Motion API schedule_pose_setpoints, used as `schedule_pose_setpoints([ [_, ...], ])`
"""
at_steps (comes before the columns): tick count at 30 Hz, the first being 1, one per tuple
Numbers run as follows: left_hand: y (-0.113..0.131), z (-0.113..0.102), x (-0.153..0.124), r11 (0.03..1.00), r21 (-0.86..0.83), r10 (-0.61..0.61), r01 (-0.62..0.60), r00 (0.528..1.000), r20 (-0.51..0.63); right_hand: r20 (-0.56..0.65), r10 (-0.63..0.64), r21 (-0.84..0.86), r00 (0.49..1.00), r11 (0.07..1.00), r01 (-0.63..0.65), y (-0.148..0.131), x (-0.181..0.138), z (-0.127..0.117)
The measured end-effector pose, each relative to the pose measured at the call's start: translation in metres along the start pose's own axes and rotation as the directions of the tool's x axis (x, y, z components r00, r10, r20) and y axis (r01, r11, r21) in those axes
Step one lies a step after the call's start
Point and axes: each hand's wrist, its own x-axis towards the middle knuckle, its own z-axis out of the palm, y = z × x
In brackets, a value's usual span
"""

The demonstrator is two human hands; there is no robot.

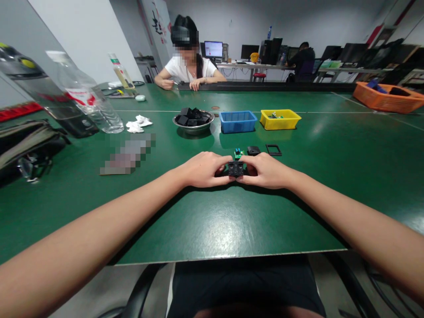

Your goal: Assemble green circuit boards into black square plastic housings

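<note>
Between my two hands is a small black plastic housing (236, 168), its ribbed, hollowed side facing me. My left hand (208, 170) pinches its left edge with thumb and fingers. On the opposite edge, my right hand (265, 171) grips it the same way. Just behind the housing lies a small green circuit board (238, 153) with a blue part on it. A black cover-like piece (253, 150) rests beyond my right hand, and beside that is a thin black square frame (274, 150).
Farther back stand a metal bowl (194, 128) of black blocks, a blue bin (238, 123) and a yellow bin (280, 121) holding green boards. Bottles (89, 99), crumpled tissue (138, 124) and a bag (29, 137) sit left. An orange basket (387, 99) is far right. A person (190, 66) sits opposite.
</note>
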Motion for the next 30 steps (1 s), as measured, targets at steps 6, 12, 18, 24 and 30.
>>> schedule_pose_setpoints([
  [6,0.0007,-0.0005,0.0,1.0,-0.005,-0.012,0.012,1.0,0.005,-0.002,-0.009,0.009,1.0,1.0,0.009,0.0006,0.0001,-0.0001],
  [12,0.001,-0.0001,-0.0002,1.0,0.004,-0.001,0.001,1.0,-0.002,-0.01,-0.006,0.004,1.0,1.0,0.006,0.0005,0.0004,0.0],
  [18,0.0005,0.0001,-0.0002,1.0,-0.006,-0.004,0.004,1.0,-0.005,-0.02,-0.005,0.005,1.0,1.0,0.005,0.0008,0.0005,0.0005],
  [24,0.0008,0.0001,-0.0001,1.0,-0.017,-0.015,0.015,1.0,-0.005,-0.019,-0.011,0.023,1.0,1.0,0.012,0.0011,-0.0001,0.0009],
  [30,0.0007,0.0003,-0.0003,1.0,-0.02,-0.022,0.021,1.0,-0.005,-0.023,-0.003,0.019,1.0,1.0,0.003,0.001,0.0,0.0012],
])
